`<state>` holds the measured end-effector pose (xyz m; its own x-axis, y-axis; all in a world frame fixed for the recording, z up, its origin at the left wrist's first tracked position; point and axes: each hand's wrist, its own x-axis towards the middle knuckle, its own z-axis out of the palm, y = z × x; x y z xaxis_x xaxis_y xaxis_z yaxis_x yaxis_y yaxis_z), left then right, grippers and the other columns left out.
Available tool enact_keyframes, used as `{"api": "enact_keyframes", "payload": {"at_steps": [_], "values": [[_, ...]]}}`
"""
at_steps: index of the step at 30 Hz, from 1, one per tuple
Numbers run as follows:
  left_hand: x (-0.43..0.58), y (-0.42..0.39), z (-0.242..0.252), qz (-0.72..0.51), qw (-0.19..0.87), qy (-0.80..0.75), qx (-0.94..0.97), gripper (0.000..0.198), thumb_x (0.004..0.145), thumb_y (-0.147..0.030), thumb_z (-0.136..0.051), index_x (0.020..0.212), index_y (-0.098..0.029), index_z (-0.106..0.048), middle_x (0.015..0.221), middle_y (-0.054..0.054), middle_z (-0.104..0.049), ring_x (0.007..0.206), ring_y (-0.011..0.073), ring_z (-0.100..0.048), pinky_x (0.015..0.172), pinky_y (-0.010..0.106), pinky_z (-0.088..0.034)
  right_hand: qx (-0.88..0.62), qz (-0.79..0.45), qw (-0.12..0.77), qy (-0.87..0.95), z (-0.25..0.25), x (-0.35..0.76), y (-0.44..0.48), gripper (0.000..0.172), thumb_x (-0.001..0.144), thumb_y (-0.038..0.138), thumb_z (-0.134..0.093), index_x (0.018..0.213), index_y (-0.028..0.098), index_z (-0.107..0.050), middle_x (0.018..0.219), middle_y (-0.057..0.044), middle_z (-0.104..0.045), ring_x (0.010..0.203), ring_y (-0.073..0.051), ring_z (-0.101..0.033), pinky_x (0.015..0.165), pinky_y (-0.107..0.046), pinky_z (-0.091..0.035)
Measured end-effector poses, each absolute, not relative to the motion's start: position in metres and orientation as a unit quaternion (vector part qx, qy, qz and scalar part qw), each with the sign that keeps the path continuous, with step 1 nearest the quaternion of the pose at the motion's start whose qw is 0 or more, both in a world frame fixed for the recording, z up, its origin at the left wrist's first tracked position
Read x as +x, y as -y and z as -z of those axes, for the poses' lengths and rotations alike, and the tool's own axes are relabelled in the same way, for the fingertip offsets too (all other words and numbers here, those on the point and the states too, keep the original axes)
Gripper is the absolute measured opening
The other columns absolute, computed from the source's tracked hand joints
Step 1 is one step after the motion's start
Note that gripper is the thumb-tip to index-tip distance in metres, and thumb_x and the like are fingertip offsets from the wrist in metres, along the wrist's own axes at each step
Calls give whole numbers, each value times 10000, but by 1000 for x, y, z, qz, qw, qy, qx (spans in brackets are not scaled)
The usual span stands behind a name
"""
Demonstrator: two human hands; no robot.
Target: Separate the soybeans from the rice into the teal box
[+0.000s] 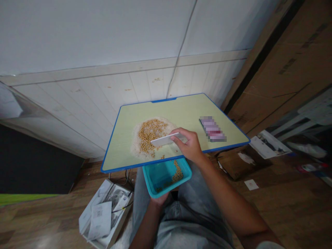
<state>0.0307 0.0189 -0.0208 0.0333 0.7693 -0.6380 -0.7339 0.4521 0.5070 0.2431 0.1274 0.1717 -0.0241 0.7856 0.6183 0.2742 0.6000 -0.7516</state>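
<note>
A small pale green table with a blue rim (114, 128) stands in front of me. On it lies a heap of white grains mixed with yellow beans (149, 136). My right hand (189, 145) is closed on a flat white card (162, 140), its edge resting on the table beside the heap. Below the table's near edge, my left hand (159, 200) holds a teal plastic box (166, 176) from underneath. Several yellow beans lie in the box's right corner.
A blurred phone-like object (212, 129) lies on the table's right side. An open white carton with papers (103, 214) sits on the wooden floor at the left. Large cardboard boxes (285, 69) lean at the right. A cable (178, 52) runs down the white wall.
</note>
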Motion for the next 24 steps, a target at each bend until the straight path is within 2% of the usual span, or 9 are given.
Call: {"api": "enact_keyframes", "payload": {"at_steps": [2, 5, 8, 11, 16, 20, 24], "values": [[29, -19, 24, -516, 724, -457, 30, 646, 1171, -717, -428, 1296, -394, -974, 1656, 55, -945, 1858, 495, -635, 1439, 829, -604, -391, -220, 587, 674, -172, 244, -126, 215, 1156, 464, -881, 1077, 271, -933, 1036, -62, -956, 957, -295, -912, 945, -394, -733], [29, -20, 24, -504, 733, -453, 55, 685, 1157, -704, -401, 1404, -402, -963, 1700, 55, -923, 1895, 490, -586, 1461, 825, -578, -389, -221, 590, 672, -171, 245, -126, 232, 1160, 483, -883, 1076, 272, -927, 1024, -61, -945, 952, -294, -905, 935, -392, -727], [29, -21, 20, -499, 733, -459, 50, 700, 1160, -703, -384, 1510, -431, -927, 1752, 20, -894, 1929, 453, -543, 1448, 761, -615, -387, -227, 583, 677, -170, 246, -126, 253, 1161, 507, -888, 1070, 274, -926, 1014, -59, -936, 953, -292, -900, 938, -392, -725], [29, -21, 16, -502, 737, -451, 40, 696, 1163, -708, -374, 1519, -447, -912, 1826, -23, -842, 1931, 445, -543, 1406, 735, -665, -390, -233, 587, 670, -169, 248, -125, 287, 1159, 544, -897, 1066, 274, -921, 1005, -58, -928, 932, -290, -888, 919, -390, -722], [30, -21, 12, -490, 735, -462, 82, 773, 1147, -755, -361, 1660, -442, -847, 1853, 6, -823, 1902, 474, -581, 1347, 765, -707, -391, -236, 591, 665, -168, 250, -122, 315, 1151, 568, -900, 1055, 269, -923, 992, -58, -922, 916, -284, -876, 898, -380, -715], [34, -20, 3, -494, 721, -480, 81, 805, 1163, -746, -309, 1780, -477, -751, 1864, -11, -815, 1905, 437, -584, 1350, 749, -710, -391, -243, 585, 668, -169, 252, -118, 331, 1152, 582, -899, 1055, 266, -917, 984, -57, -916, 901, -280, -866, 869, -373, -706], [34, -19, -1, -489, 721, -478, 106, 797, 1174, -748, -298, 1762, -459, -751, 1861, -6, -818, 1872, 425, -630, 1320, 702, -743, -393, -235, 594, 661, -170, 253, -113, 309, 1158, 554, -899, 1050, 265, -907, 985, -54, -917, 905, -277, -869, 881, -372, -709]]}}
